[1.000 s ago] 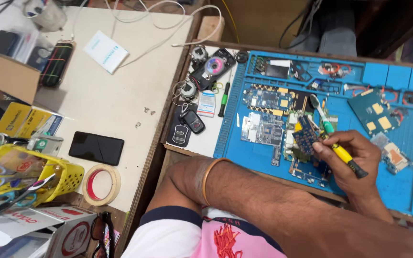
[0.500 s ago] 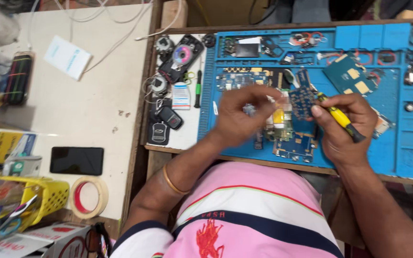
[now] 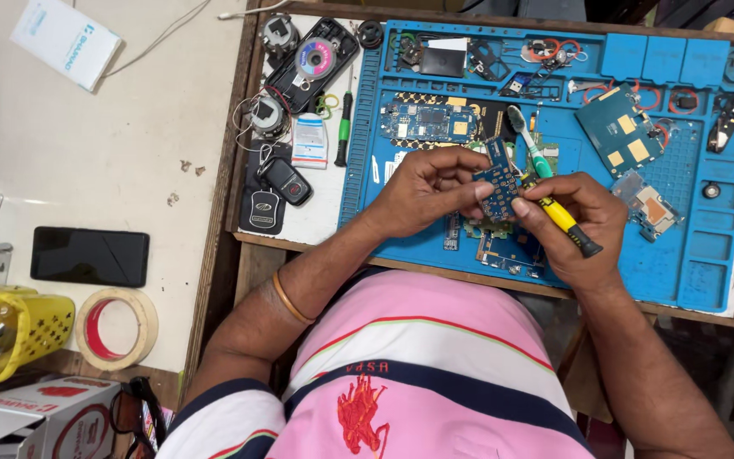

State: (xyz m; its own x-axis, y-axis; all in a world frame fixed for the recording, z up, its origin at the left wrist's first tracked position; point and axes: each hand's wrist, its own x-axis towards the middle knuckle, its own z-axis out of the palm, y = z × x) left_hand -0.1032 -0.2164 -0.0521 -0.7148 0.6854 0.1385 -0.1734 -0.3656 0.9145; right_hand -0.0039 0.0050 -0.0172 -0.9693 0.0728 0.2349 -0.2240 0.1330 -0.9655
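Circuit board [image 3: 497, 180], small and blue, held up above the blue repair mat [image 3: 690, 263], between your two hands. Your left hand [image 3: 431, 191] grasps it: thumb and fingertips pinch its left edge, board standing roughly on end, tilted a little. Your right hand [image 3: 584, 223] is clenched round a yellow-handled screwdriver [image 3: 561, 218], black cap pointing toward your body, tip end set against the board's right side; the exact contact point is hidden by your fingers.

Step in hand, as it reads: working the tool tip at a spot on the board while the other hand steadies it. Next move calls for a firm pinch on the left, light pressure on the tip, no slipping across the components.

Around you on the mat: a larger blue board [image 3: 426, 121] above your left hand, a teal board with gold patches [image 3: 620, 136] to the upper right, a toothbrush [image 3: 527, 138] just beyond the held board, more board pieces [image 3: 507, 251] under your hands. Off the mat, a green-handled screwdriver [image 3: 343, 132], two car key fobs [image 3: 273, 194]. On the pale worktop [image 3: 112, 161] to the left: a dark phone [image 3: 89, 256], a tape roll [image 3: 116, 328], a yellow basket [image 3: 31, 323].
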